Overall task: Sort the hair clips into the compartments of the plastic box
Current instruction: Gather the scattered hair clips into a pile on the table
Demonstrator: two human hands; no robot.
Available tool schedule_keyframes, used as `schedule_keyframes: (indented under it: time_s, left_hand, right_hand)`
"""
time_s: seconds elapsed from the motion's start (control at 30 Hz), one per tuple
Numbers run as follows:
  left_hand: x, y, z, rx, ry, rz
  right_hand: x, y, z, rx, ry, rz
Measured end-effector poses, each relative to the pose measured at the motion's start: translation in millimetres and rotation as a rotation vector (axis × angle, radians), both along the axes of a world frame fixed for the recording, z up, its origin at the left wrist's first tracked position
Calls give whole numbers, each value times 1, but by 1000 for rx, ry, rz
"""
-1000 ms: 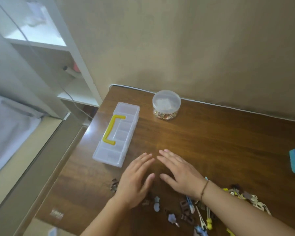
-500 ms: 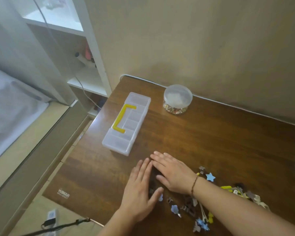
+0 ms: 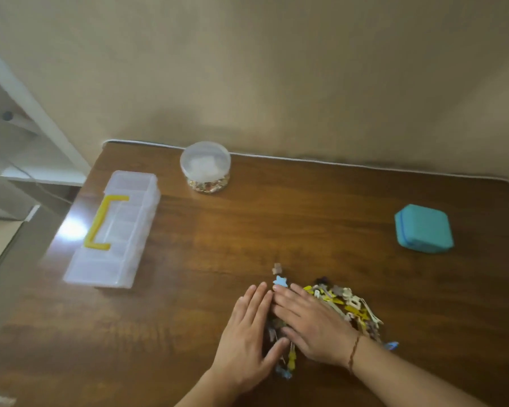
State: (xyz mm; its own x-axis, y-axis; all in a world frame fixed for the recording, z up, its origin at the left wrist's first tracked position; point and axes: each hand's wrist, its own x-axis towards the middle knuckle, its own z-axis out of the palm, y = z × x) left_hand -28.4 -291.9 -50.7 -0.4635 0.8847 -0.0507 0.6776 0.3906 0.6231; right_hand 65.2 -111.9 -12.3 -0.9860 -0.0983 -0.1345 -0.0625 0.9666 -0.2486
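Beige wall behind; dark wooden table (image 3: 276, 218) below it, lit from the left.

Item one: plastic box (image 3: 115, 230), translucent, long, at the left of the table, lid shut, yellow handle (image 3: 100, 221) lying flat on top. We can make out its compartments faintly through the lid; they look empty.

Item two: round clear jar (image 3: 205, 167), far centre, lidded, with small mixed pieces at its bottom.

Item three: teal case (image 3: 422, 229), far right, closed.

Item four: hair clips (image 3: 347, 306), a loose heap at the near centre-right, yellow, cream, brown and blue. One blue star clip (image 3: 280, 281) and one brown clip (image 3: 276, 268) lie just beyond the fingertips, apart from the heap.

Our left hand (image 3: 244, 342) lies flat, fingers together and extended, at the left edge of the heap. Our right hand (image 3: 312, 321) lies flat, palm down on the clips, fingers together. Neither hand is clamped on anything; both only press or corral.

Handling note: we judge the clips light, stiff, small and apt to tangle or skate on the polished wood. Best taken singly, pinched across the decorated head or the shank, between thumb and forefinger. No clip is in the box yet; the lid must be opened first.
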Motion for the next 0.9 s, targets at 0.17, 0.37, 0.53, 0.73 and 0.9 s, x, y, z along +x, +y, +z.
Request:
schedule_keyframes:
  time_s: [0.17,0.37,0.53,0.73,0.9]
  left_hand:
    - [-3,15,7,63,85,15]
    - [-26,45,7,-30,29,-21]
    - [-17,55,6,-27,9,-113]
    - [5,47,7,-4,-14,-129]
    - [8,45,10,30,-68,-84]
  right_hand:
    - [64,24,4,-250,270,-417]
    - [105,41,-26,-225,119,-802]
    - [83,32,-26,-235,82,-694]
    - [75,0,-25,-269,65,-646]
    - [73,-6,-22,-250,149,-638]
